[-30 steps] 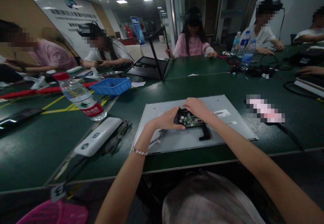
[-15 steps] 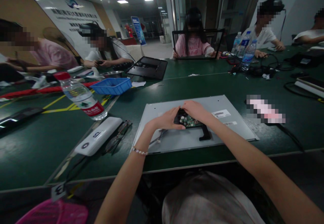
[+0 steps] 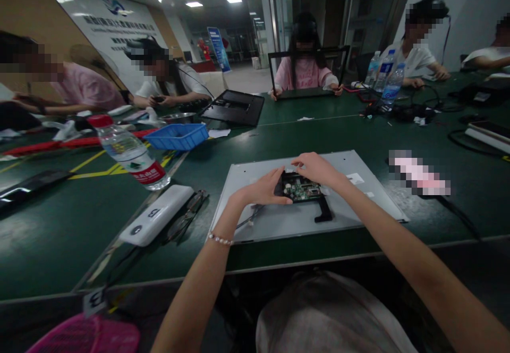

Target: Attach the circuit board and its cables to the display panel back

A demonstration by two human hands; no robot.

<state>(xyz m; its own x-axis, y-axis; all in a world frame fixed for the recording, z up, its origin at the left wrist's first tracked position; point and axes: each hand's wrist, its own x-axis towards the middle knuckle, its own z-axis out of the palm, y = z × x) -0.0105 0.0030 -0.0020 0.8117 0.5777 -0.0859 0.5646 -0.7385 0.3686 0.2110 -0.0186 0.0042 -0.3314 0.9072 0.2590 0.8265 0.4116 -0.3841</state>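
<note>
A green circuit board sits in a black plastic frame on the back of a flat grey display panel. My left hand grips the left end of that frame, with the thumb along the near side and the fingers toward the far side. At the board's far edge, my right hand has its fingers bent and drawn together. Anything between those fingertips is too small to make out. Thin cables lie on the panel below my left wrist.
Left of the panel are eyeglasses, a white power bank, a water bottle and a blue tray. A blurred pink object lies to the right. Across the table a person holds a black frame.
My right hand has drawn back a little and lifted off the far edge, uncovering more of the board. My left hand stays put. The person opposite has lowered the black frame.
</note>
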